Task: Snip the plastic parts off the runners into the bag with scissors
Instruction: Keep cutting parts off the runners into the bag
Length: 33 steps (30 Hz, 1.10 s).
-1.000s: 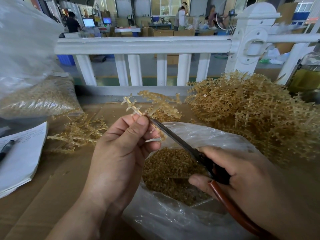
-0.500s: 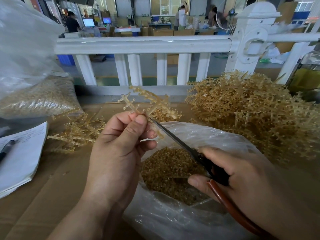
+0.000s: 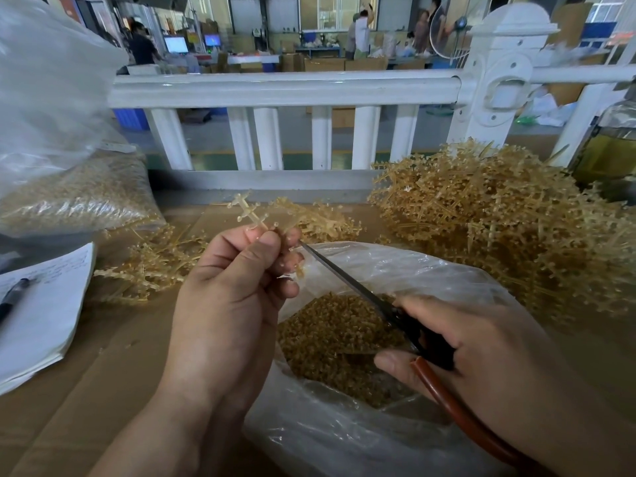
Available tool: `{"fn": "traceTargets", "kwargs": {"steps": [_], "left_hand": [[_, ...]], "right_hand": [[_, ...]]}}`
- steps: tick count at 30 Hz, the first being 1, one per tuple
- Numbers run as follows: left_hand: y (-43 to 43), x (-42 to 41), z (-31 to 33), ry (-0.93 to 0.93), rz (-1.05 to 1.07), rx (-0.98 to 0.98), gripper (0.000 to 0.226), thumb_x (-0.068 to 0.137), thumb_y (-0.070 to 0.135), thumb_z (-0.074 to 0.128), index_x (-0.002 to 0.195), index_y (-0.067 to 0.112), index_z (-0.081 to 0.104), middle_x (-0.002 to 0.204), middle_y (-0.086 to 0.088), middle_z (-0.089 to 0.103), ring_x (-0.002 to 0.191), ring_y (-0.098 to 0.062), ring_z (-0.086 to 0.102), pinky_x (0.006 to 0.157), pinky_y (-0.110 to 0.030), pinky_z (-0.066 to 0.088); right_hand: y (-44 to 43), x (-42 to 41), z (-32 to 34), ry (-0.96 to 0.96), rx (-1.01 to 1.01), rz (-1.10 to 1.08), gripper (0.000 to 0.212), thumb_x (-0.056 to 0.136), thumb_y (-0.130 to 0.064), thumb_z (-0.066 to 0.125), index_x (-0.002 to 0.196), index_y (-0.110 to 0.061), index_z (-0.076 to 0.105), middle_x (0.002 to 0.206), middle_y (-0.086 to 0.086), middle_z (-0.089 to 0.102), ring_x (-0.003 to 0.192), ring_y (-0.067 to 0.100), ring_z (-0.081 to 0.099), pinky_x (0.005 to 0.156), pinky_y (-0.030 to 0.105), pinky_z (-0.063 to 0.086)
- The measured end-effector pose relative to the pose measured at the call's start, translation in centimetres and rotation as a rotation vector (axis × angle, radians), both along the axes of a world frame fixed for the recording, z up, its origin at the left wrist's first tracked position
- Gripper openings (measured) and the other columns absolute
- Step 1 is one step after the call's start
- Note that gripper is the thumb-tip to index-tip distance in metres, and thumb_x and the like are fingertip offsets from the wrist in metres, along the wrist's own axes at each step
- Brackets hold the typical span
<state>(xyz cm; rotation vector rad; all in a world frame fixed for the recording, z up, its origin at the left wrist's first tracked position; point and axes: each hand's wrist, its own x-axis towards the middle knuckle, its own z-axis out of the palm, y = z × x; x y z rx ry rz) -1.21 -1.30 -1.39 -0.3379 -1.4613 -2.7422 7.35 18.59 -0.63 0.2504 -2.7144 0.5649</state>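
My left hand (image 3: 227, 304) pinches a pale translucent runner (image 3: 249, 211) between thumb and fingers, its bare end sticking up and away. My right hand (image 3: 481, 366) grips scissors (image 3: 347, 280) with dark blades and a red-brown handle. The blade tips reach the runner right at my left fingertips. Below both hands lies an open clear plastic bag (image 3: 344, 435) holding several small tan cut parts (image 3: 330, 335).
A big heap of uncut tan runners (image 3: 509, 228) lies at the right, a smaller pile (image 3: 155, 266) at the left. A filled clear bag (image 3: 75, 197), a paper pad (image 3: 41, 311) with a pen (image 3: 12, 297), a white railing (image 3: 285, 91) behind, and a bottle (image 3: 609, 149) far right.
The branch of parts that stood on the runner above my left fingers half a second ago is gone; only the bare end remains. Both hands stay nearly in place.
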Motion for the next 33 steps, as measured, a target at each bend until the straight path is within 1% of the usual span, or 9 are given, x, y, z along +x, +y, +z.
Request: {"fn": "traceTargets", "kwargs": {"steps": [3,7,10,12,15,20,24,27,33], "left_hand": [[0.08,0.13,0.04,0.008,0.019,-0.016,0.012,0.085,0.017,0.065,0.075,0.023,0.062,0.097,-0.01,0.075,0.072,-0.011,0.063,0.057,-0.02,0.051],[0.06,0.04,0.03,0.011,0.058,-0.021,0.014,0.084,0.018,0.067,0.073,0.026,0.064,0.089,-0.005,0.073,0.079,-0.008,0.066,0.058,-0.02,0.051],[0.0,0.07,0.03,0.013,0.07,-0.033,0.012,0.083,0.021,0.068,0.073,0.026,0.064,0.086,-0.002,0.068,0.073,-0.008,0.062,0.058,-0.02,0.05],[0.02,0.14,0.03,0.014,0.069,-0.047,0.011,0.082,0.022,0.069,0.073,0.026,0.064,0.085,0.0,0.065,0.072,-0.008,0.061,0.058,-0.02,0.05],[0.05,0.19,-0.01,0.013,0.058,-0.054,0.012,0.082,0.022,0.07,0.071,0.027,0.066,0.085,0.001,0.063,0.073,-0.009,0.06,0.06,-0.021,0.05],[0.06,0.21,-0.08,-0.01,0.023,-0.019,0.008,0.081,0.022,0.07,0.075,0.026,0.066,0.088,-0.001,0.065,0.071,-0.008,0.061,0.058,-0.02,0.051],[0.08,0.2,-0.02,-0.015,-0.002,-0.008,0.009,0.082,0.022,0.07,0.075,0.026,0.067,0.087,0.0,0.065,0.07,-0.009,0.06,0.059,-0.02,0.051],[0.18,0.25,0.02,-0.012,-0.017,-0.003,0.011,0.083,0.021,0.069,0.073,0.026,0.068,0.084,0.002,0.063,0.07,-0.008,0.059,0.058,-0.02,0.051],[0.41,0.29,-0.04,-0.021,-0.066,0.031,0.015,0.085,0.018,0.067,0.072,0.025,0.068,0.079,0.002,0.062,0.068,-0.008,0.06,0.058,-0.021,0.052]], "right_hand": [[0.03,-0.01,0.06,-0.009,-0.01,-0.007,0.056,0.078,-0.079,0.045,0.101,-0.032,0.066,0.063,-0.014,0.063,0.056,0.001,0.058,0.047,0.024,0.048],[0.02,0.06,0.04,0.018,0.016,-0.025,0.058,0.079,-0.08,0.044,0.102,-0.031,0.065,0.066,-0.014,0.065,0.057,0.001,0.059,0.05,0.027,0.05],[-0.08,0.16,0.13,0.002,-0.004,-0.017,0.057,0.078,-0.079,0.045,0.1,-0.03,0.066,0.066,-0.013,0.064,0.057,0.002,0.059,0.048,0.025,0.049],[-0.16,0.22,0.27,-0.004,0.002,-0.008,0.054,0.079,-0.077,0.046,0.099,-0.032,0.066,0.061,-0.016,0.059,0.056,0.001,0.057,0.046,0.018,0.043],[-0.27,0.15,0.35,-0.004,0.018,0.0,0.048,0.08,-0.075,0.048,0.096,-0.034,0.067,0.056,-0.017,0.053,0.053,0.0,0.053,0.043,0.016,0.037],[-0.22,0.1,0.15,0.009,-0.004,0.008,0.053,0.08,-0.076,0.048,0.099,-0.03,0.066,0.062,-0.014,0.062,0.054,0.0,0.057,0.044,0.022,0.045],[-0.17,0.08,0.06,0.016,0.008,0.007,0.05,0.08,-0.076,0.048,0.097,-0.032,0.065,0.059,-0.017,0.057,0.053,0.0,0.054,0.043,0.018,0.04],[-0.11,0.06,-0.17,0.03,0.001,0.003,0.052,0.08,-0.076,0.047,0.095,-0.029,0.066,0.059,-0.013,0.058,0.055,0.002,0.055,0.048,0.022,0.043],[-0.07,0.05,-0.14,0.045,-0.005,0.01,0.048,0.08,-0.073,0.049,0.092,-0.03,0.067,0.058,-0.014,0.055,0.055,0.002,0.052,0.05,0.02,0.042]]}}
